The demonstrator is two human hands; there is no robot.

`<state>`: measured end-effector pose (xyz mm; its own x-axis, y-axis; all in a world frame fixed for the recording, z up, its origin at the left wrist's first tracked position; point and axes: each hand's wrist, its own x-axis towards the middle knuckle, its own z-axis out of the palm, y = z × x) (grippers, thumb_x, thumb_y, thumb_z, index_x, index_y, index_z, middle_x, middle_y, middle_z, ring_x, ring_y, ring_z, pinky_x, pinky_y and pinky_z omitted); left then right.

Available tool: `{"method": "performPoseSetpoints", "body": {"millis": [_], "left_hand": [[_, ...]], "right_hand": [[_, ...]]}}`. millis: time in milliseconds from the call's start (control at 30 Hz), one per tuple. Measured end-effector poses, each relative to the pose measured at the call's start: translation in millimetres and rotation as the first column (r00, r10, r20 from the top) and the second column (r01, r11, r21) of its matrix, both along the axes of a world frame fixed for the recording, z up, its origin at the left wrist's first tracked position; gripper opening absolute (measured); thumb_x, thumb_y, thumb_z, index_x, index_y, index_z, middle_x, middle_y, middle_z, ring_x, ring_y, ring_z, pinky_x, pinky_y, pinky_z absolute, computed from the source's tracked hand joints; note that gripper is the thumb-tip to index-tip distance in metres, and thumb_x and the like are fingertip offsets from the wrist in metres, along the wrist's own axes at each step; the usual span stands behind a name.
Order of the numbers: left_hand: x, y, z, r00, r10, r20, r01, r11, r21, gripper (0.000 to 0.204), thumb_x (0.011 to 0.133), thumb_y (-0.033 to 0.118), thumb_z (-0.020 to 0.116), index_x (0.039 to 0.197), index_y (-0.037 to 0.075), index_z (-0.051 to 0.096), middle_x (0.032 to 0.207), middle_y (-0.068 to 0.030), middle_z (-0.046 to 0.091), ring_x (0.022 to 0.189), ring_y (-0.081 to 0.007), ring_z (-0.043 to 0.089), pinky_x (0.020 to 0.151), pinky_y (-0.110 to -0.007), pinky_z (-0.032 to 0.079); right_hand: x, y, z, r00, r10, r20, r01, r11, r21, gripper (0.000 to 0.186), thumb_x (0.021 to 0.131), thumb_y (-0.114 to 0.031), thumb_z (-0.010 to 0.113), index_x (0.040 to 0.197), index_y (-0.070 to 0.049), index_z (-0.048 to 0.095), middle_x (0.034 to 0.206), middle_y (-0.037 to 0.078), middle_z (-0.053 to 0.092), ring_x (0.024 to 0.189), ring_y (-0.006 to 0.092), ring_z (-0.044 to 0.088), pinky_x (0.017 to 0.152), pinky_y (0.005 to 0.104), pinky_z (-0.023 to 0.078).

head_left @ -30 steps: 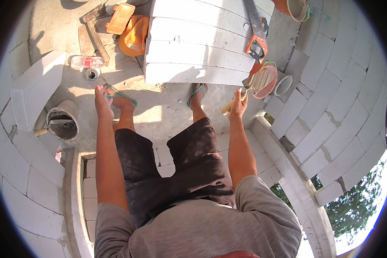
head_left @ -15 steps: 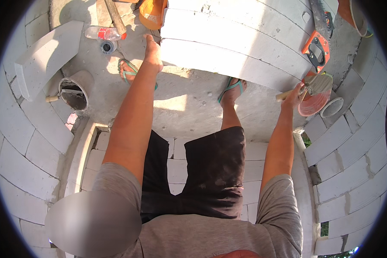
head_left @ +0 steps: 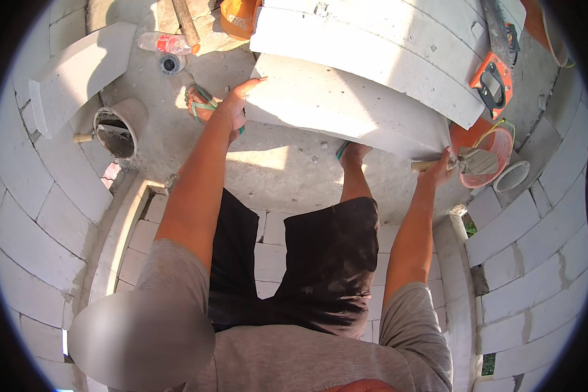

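Note:
A long white block (head_left: 333, 104), lit by sun on its left part, is held crosswise between my hands, in front of a stack of white blocks (head_left: 359, 36). My left hand (head_left: 236, 108) grips its left end, thumb laid over the top face. At the right end, my right hand (head_left: 439, 171) presses against the block while its fingers are closed round the wooden handle of a trowel (head_left: 480, 163). The trowel's mortar-smeared blade points right, over a reddish bucket (head_left: 501, 140). The undersides of both grips are hidden.
A handsaw (head_left: 493, 85) with an orange handle lies on the stack's right end. To the left are a mortar pail (head_left: 137, 121), a plastic bottle (head_left: 166, 43), a wooden handle (head_left: 186, 23) and a leaning white block (head_left: 85, 75). An orange container (head_left: 237, 19) stands behind. Block walls flank both sides.
The front block has come away from the stack toward me, with both hands at its ends. My left hand has moved nearer; my right hand still carries the trowel and is slightly lower.

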<state>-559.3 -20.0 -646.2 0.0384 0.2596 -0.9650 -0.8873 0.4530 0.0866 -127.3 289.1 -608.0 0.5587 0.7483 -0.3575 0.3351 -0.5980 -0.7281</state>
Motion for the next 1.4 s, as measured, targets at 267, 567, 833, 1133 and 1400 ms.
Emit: {"method": "performPoseSetpoints", "body": {"millis": [267, 567, 833, 1133, 1400], "left_hand": [[29.0, -17.5, 130.5, 0.982, 0.048, -0.184, -0.073, 0.989, -0.131, 0.072, 0.088, 0.045, 0.073, 0.144, 0.004, 0.055, 0.137, -0.016, 0.059, 0.127, -0.0294, 0.053, 0.108, -0.042, 0.039], [97.1, -89.5, 483.1, 0.875, 0.161, -0.456, -0.29, 0.929, -0.228, 0.079, 0.084, 0.032, 0.075, 0.146, -0.007, 0.046, 0.13, -0.0176, 0.062, 0.119, -0.0256, 0.059, 0.106, -0.038, 0.044], [160.7, -135.6, 574.3, 0.714, 0.125, -0.689, -0.418, 0.865, -0.276, 0.094, 0.077, 0.023, 0.077, 0.152, -0.009, 0.031, 0.13, -0.0208, 0.059, 0.121, -0.0276, 0.058, 0.106, -0.04, 0.046], [252.5, -170.1, 577.9, 0.554, 0.335, -0.762, -0.762, 0.574, -0.301, 0.101, 0.075, 0.018, 0.079, 0.154, -0.01, 0.023, 0.128, -0.0227, 0.057, 0.116, -0.0291, 0.062, 0.103, -0.04, 0.049], [348.0, -166.6, 571.2, 0.504, 0.305, -0.808, -0.852, 0.33, -0.407, 0.111, 0.072, 0.02, 0.083, 0.156, -0.01, 0.017, 0.137, -0.0237, 0.05, 0.127, -0.0337, 0.056, 0.107, -0.046, 0.047]], "right_hand": [[36.1, 34.1, -6.6, 0.982, -0.055, -0.179, 0.032, 0.991, -0.13, 0.059, 0.08, -0.008, 0.081, 0.134, -0.006, 0.058, 0.118, 0.013, 0.068, 0.102, 0.0314, 0.069, 0.085, 0.0508, 0.06], [-39.0, -62.9, 115.5, 0.864, 0.018, -0.503, -0.21, 0.922, -0.327, 0.05, 0.082, -0.008, 0.077, 0.127, 0.0, 0.057, 0.125, 0.017, 0.063, 0.112, 0.0337, 0.065, 0.097, 0.0497, 0.055], [-78.2, -137.6, 81.0, 0.736, 0.129, -0.664, -0.491, 0.777, -0.394, 0.047, 0.086, -0.015, 0.072, 0.128, 0.0, 0.057, 0.125, 0.019, 0.063, 0.113, 0.0358, 0.065, 0.097, 0.0514, 0.055], [-136.3, -182.7, 46.9, 0.597, 0.318, -0.737, -0.796, 0.352, -0.492, 0.049, 0.098, -0.031, 0.065, 0.136, -0.002, 0.055, 0.135, 0.017, 0.062, 0.123, 0.0362, 0.062, 0.106, 0.0545, 0.05], [-160.2, -201.0, 98.2, 0.327, 0.623, -0.711, -0.792, -0.231, -0.566, 0.053, 0.096, -0.035, 0.075, 0.139, -0.012, 0.053, 0.14, 0.007, 0.059, 0.128, 0.0261, 0.057, 0.1, 0.0555, 0.053]]}}
